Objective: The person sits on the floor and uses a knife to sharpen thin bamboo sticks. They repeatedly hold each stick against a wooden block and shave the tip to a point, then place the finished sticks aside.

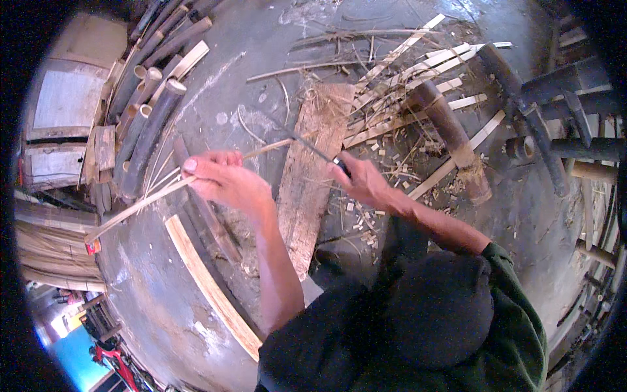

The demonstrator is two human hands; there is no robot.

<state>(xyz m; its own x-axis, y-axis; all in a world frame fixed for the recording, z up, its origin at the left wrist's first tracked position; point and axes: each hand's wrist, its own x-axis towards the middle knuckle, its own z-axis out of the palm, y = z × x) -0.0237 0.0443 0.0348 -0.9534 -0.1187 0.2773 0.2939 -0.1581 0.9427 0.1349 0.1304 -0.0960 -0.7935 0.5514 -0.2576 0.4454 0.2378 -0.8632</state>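
My left hand point(228, 183) is closed round a thin bamboo strip point(140, 206), the thumb on top. One end of the strip slopes down to the left; the other runs right, onto a worn wooden plank point(304, 196). My right hand point(367, 185) grips the dark handle of a knife point(313, 149). Its long narrow blade points up and to the left, crossing above the strip at the plank's left edge. Whether the blade touches the strip I cannot tell. A few thinner strips lie near my left hand, and whether they are held too is unclear.
Split bamboo strips point(450, 62) and shavings lie heaped beyond the plank. Small cut chips point(369, 225) litter the floor at its right. Thick bamboo poles point(151, 140) lie stacked at left, with another bamboo length point(450, 134) at right. A long pale split piece point(209, 287) lies nearer me.
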